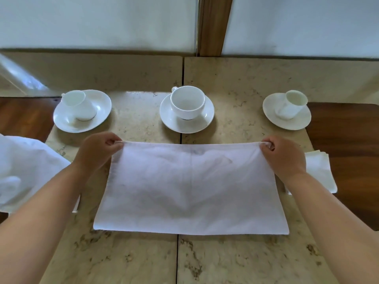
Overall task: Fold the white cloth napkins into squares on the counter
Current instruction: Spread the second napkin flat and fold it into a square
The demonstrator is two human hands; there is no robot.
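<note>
White napkin [191, 187] is lying on the tabletop [225, 261] as a wide rectangle, long side running left to right. Left hand [96, 152] and right hand [284, 155] each have fingers pinched on a far corner, so both are equally close. I'd guess the next fold brings one short end across to the other.

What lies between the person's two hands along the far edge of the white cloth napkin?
In the head view, only the napkin's own taut far hem spans the stretch between the left hand and the right hand; nothing else lies there.
</note>
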